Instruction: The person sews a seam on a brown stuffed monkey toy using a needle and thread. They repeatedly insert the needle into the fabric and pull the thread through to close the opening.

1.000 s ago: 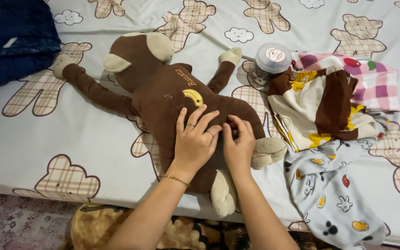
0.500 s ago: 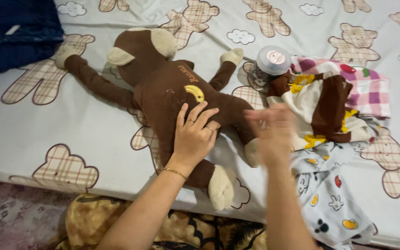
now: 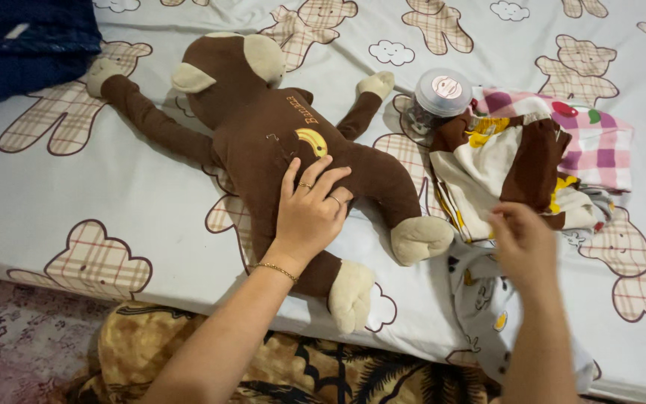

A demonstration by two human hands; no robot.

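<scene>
Our left hand (image 3: 309, 213) lies flat and open, fingers spread, pressing on the lower back of the monkey (image 3: 278, 142). It grips nothing; it only pins the toy down. Our right hand (image 3: 525, 243) hovers away from the toy, above the edge of the folded cloths (image 3: 517, 161). Its fingers are loosely curled and blurred, so we cannot tell whether they pinch anything.

The monkey sprawls face down on the bed (image 3: 76, 202), near its front edge, head towards the far side, long arms flung out, one foot (image 3: 349, 295) at the mattress edge. We judge it light, soft and limp: the plush gives under the palm, and the limbs would dangle if lifted. It is neither slippery nor fragile. The trunk, where the left hand already rests, looks the best place to take hold, since a limb would only stretch and swing.

Beyond the cloths stands a small jar (image 3: 439, 97), touching the pile.
</scene>
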